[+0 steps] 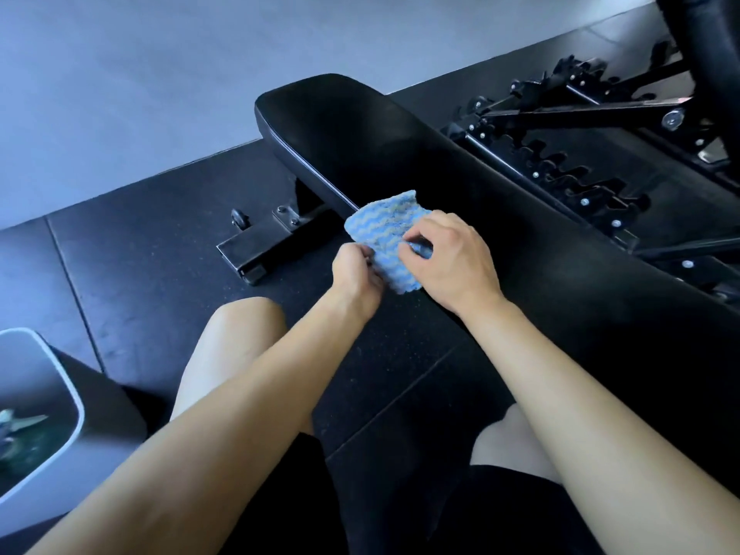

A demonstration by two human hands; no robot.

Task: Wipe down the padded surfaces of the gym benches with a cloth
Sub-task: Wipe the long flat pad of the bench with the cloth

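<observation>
**Forearms out, both hands on the cloth at the bench pad's edge**

Black shorts [400, 514] and two bare knees fill the bottom of the view, cut off by the frame; both forearms reach from there toward the bench pad [400, 146], a long black cushion running from upper left to lower right, its right end out of view. A blue and pale zigzag cloth [384, 234] lies on the pad's near edge, part of it hanging off the side. The left hand [356, 274] pinches the cloth's near-left edge, its fingertips hidden behind its own knuckles; the right hand [452, 262] rests on the pad with its fingers curled, nipping a fold of the cloth on the right side; how much cloth lies under that hand cannot be told.

Below the pad's far end a black frame foot [256, 250] with a small wheel [239, 218] stands on the dark rubber floor mat [160, 234]. Beyond the pad a second black frame with a notched rail [560, 170] is partly covered by it; another padded piece [712, 42] is cropped at the upper right corner. Left of the pad, well apart, sits a white-rimmed bin [76, 398], half cut off, its contents too blurred to name.
</observation>
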